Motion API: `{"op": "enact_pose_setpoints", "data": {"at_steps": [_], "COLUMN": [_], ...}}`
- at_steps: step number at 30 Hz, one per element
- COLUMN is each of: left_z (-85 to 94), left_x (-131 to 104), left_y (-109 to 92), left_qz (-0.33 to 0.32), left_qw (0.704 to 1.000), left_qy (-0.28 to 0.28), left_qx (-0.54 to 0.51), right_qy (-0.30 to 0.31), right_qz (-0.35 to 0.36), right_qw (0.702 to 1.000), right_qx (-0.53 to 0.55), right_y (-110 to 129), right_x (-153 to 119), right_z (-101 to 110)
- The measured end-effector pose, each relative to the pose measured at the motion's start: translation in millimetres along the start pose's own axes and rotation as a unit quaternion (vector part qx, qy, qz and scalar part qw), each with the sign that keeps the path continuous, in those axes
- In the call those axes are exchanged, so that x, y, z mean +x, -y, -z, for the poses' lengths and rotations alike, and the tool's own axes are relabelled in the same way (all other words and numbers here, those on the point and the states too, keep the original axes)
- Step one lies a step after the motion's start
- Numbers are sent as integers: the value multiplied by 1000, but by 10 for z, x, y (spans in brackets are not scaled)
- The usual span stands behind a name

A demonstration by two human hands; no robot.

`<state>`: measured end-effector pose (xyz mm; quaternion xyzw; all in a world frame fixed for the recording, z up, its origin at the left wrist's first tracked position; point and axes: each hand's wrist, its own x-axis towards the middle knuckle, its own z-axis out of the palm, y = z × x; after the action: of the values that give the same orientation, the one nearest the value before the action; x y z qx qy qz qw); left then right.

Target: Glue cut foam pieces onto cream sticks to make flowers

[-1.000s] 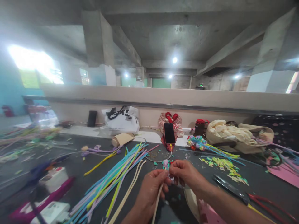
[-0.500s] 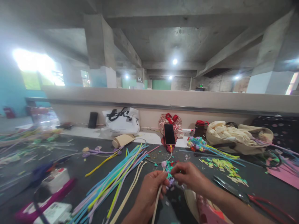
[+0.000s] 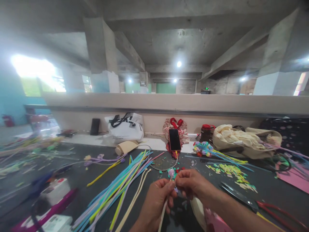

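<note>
My left hand is closed around a cream pipe cleaner, whose lower end runs down toward the bottom edge. At its top sits a small lilac flower head. Fingertips of my right hand are pinched together just below the flower head, touching or nearly touching my left fingers. Whatever lies between the right fingertips is hidden. Small teal cut pieces are scattered on the dark tabletop behind the hands.
Long blue, yellow and lilac pipe cleaners lie to the left, beside several cream ones. A phone leans at the back. Red-handled scissors, yellow cut pieces and a flower bunch are right. A power strip lies front left.
My right hand has come slightly lower and left, its fingertips now against the stem under the flower head. My left hand still grips the pipe cleaner. The view has shifted slightly.
</note>
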<state>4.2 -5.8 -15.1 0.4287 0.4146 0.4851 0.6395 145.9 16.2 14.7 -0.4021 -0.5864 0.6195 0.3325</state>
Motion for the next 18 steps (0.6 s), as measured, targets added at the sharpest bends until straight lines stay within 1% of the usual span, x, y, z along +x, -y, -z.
{"op": "enact_pose_setpoints", "data": {"at_steps": [5,9,13,16,18], "left_z": [8,-3,-11,-18,-22], "left_x": [13,2,12,6,-10], "left_y": [2,-4,16,7,-19], "left_qz": [4,15,20,23,25], "left_qw": [1000,1000,1000,1000,1000], "left_qy": [19,17,4,5,-2], "left_qx": [-14,-14,6,11,15], "right_qy": [47,51,9,-18,-31], "right_qz": [-24,-28,-8,21,28], "right_qw": [995,995,999,999,996], "right_qx": [82,83,35,-28,-79], "right_y": [-90,-182,-171,-79,-15], "right_x": [31,80,70,-9,-83], "right_z": [33,64,76,108,173]}}
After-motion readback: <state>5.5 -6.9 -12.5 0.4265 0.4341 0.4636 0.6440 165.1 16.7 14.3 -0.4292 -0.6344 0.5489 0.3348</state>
